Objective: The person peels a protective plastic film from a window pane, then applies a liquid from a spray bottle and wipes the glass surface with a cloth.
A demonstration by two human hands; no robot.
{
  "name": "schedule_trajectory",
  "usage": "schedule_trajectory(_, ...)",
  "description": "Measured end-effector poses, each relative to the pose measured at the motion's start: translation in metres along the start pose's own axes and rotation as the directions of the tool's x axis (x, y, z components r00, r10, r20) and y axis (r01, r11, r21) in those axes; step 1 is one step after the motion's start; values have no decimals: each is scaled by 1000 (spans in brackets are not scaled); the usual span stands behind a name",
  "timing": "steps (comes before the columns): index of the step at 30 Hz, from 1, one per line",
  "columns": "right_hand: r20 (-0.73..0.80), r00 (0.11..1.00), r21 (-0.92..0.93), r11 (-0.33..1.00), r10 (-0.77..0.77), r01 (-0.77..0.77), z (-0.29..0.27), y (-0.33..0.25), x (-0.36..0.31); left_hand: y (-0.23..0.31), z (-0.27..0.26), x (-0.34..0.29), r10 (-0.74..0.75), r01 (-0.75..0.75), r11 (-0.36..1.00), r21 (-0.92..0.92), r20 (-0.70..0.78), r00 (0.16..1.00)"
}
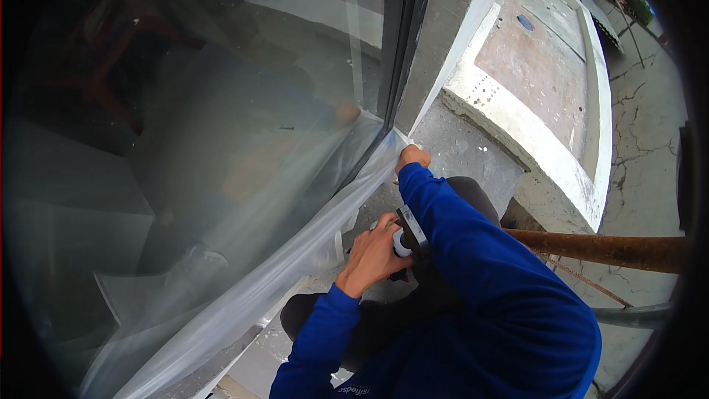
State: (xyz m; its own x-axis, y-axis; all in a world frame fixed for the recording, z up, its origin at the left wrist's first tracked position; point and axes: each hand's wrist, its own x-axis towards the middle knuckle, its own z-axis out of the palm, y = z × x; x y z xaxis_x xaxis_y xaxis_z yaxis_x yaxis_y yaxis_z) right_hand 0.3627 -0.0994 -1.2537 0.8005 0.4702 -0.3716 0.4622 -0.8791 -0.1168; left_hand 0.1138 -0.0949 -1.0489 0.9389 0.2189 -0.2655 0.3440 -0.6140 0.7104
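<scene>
Clear plastic sheeting runs in folds along the bottom of a large glass pane, up to the corner by the dark window frame. At that corner my right hand is closed, its fingers against the sheeting's upper end; the fingertips are partly hidden. Nearer to me, my left hand grips what looks like a roll of tape, with a pale flat band and a white round part. My right sleeve and knee hide some of it.
To the right of the wall edge lies a white-rimmed concrete ledge. A rusty pipe crosses at the right, above a grey metal rail. Cracked concrete lies beyond. My dark-clad knees are bent beneath my arms.
</scene>
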Motion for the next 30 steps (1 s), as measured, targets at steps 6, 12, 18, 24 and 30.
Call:
schedule_trajectory(6,361,420,877,-151,833,-456,44,-13,7,5,2,-1,60,-65,996,-60,-81,995)
schedule_trajectory(12,-519,606,827,534,603,177,7,-48,10,-8,-2,-9,20,-28,996,-85,-89,996)
schedule_trajectory(18,-197,849,964,255,490,76,17,-45,26,-7,0,-7,20,-28,996,-87,-99,995)
schedule_trajectory(24,-234,713,954,299,661,37,31,-32,45,0,-5,-3,31,-34,998,-57,-50,998)
schedule_trajectory(30,-283,803,917,393,524,66,22,-55,13,-6,-8,-9,-7,5,999,-34,-44,999)
